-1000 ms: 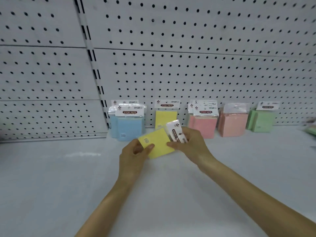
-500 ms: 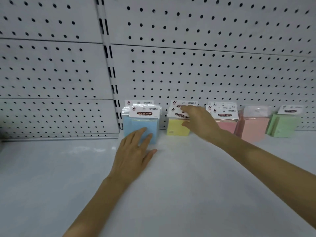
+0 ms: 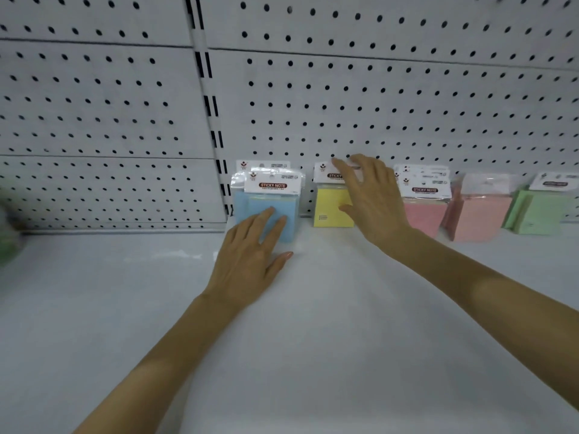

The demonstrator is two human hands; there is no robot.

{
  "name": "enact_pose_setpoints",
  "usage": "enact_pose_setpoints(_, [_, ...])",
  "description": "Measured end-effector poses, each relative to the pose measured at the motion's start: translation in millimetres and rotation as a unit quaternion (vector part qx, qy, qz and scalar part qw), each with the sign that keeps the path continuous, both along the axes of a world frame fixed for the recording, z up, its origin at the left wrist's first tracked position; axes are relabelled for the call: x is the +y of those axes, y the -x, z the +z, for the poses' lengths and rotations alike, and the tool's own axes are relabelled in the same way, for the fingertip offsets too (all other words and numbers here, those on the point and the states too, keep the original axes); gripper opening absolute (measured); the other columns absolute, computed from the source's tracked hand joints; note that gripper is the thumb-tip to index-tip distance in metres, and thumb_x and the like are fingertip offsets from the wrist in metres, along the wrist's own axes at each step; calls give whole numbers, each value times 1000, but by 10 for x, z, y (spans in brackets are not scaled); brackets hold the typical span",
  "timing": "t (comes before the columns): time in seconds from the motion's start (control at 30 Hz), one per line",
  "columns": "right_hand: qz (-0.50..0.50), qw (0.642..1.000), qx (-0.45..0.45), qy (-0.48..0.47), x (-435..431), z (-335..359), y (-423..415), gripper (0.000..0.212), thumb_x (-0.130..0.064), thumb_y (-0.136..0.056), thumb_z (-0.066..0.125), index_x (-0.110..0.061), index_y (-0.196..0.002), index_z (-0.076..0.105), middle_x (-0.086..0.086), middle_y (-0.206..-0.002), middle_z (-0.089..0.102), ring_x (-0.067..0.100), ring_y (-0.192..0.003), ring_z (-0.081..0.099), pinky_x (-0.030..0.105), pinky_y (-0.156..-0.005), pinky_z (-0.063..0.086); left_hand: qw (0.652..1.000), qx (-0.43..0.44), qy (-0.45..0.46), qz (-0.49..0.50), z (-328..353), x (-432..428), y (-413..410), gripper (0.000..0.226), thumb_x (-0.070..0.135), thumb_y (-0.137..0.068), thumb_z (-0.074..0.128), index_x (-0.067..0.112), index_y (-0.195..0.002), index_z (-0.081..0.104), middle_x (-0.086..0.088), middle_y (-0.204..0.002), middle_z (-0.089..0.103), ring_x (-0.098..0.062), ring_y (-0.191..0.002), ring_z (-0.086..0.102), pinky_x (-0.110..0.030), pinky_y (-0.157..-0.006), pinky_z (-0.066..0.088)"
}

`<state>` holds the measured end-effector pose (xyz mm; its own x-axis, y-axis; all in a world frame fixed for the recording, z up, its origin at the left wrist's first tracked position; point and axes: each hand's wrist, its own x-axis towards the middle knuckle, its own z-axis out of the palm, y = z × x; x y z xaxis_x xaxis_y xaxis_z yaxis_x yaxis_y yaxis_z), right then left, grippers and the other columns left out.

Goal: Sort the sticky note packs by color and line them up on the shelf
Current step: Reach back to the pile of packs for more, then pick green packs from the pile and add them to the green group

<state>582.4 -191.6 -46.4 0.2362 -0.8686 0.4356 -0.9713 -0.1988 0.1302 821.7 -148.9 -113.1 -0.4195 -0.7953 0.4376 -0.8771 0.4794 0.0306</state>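
Note:
Sticky note packs stand in a row against the pegboard at the back of the white shelf [image 3: 313, 339]. From left to right they are blue packs [image 3: 250, 202], yellow packs [image 3: 329, 211], pink packs [image 3: 423, 214], a salmon pack [image 3: 479, 217] and green packs [image 3: 539, 211]. My left hand [image 3: 250, 255] lies flat on the shelf with straight fingers touching the front blue pack. My right hand [image 3: 372, 198] is spread open in front of the yellow packs, its fingertips on their white header card, and it hides their right part.
The perforated back wall [image 3: 376, 104] rises right behind the row. A dark slotted upright [image 3: 213, 120] divides the wall left of the blue packs. A blurred green thing [image 3: 7, 239] sits at the far left edge. White shelf surface stretches towards me.
One second ago both hands held a yellow pack in front of the row. That pack now stands with the yellow ones, my right hand has opened on it, and my left hand moved to the blue packs.

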Motion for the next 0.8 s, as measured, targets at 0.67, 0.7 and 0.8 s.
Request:
enact_pose_setpoints(0.67, [-25, 986, 41, -158, 1898, 558, 2578, 72, -63, -90, 36, -31, -150, 13, 4, -159, 9, 24, -145, 9, 39, -117, 11, 991, -110, 13, -73, 1069, 834, 2159, 74, 65, -89, 23, 15, -139, 45, -12, -147, 41, -29, -137, 36, -49, -115, 24])
enact_pose_setpoints(0.7, [-40, 985, 47, -162, 2069, 594, 2819, 71, -63, -90, 34, -31, -150, 13, 3, -159, 8, 24, -145, 8, 38, -117, 10, 991, -108, 18, -80, 1108, 931, 2399, 74, 65, -89, 23, 15, -139, 44, -12, -147, 41, -29, -137, 36, -49, -115, 23])
enact_pose_setpoints(0.8, [-86, 976, 44, -193, 2588, 672, 3578, 72, -67, -88, 30, -32, -150, 15, 0, -160, 7, 22, -146, 7, 38, -117, 8, 989, -91, 14, -112, 1151, 1259, 3137, 74, 66, -90, 22, 16, -141, 41, -11, -148, 40, -30, -137, 35, -49, -115, 22])
